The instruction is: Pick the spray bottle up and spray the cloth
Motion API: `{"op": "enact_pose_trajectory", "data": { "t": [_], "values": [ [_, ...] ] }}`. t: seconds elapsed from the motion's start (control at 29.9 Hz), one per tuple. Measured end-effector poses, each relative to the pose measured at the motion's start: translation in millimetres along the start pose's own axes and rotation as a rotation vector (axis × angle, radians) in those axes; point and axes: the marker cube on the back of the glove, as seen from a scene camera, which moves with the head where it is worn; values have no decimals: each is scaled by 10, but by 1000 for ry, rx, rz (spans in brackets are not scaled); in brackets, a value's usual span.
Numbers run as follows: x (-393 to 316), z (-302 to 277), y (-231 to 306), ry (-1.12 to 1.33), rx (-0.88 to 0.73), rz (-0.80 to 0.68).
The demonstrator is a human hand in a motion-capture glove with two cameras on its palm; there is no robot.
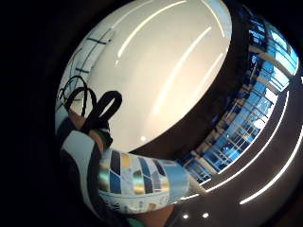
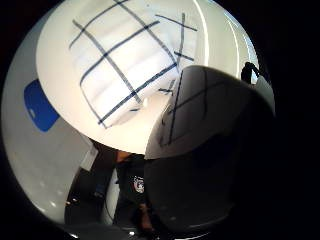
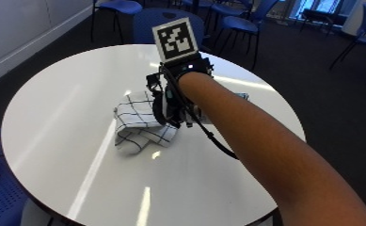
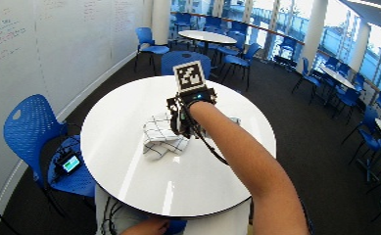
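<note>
Checked cloth [image 3: 144, 123] is lying crumpled mid-frame on the round white surface [image 3: 63, 117]. The gloved right hand [image 3: 173, 96] is hovering just right of it, its grip curling around the spray bottle [image 1: 142, 182].

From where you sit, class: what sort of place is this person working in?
Probably a classroom or campus common room: a whiteboard wall with writing, round white tables ringed by blue chairs, and tall windows.
</note>
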Motion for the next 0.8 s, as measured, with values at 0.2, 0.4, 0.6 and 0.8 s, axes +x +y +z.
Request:
{"op": "enact_pose_trajectory", "data": {
  "t": [0.2, 0.4, 0.6, 0.8],
  "values": [
    [-78, 104, -45, 36, -51, -13],
    [-86, 78, -32, 26, -42, -37],
    [-130, 72, 30, 15, -21, -61],
    [-287, -129, 267, -104, 99, -188]
  ]
}}
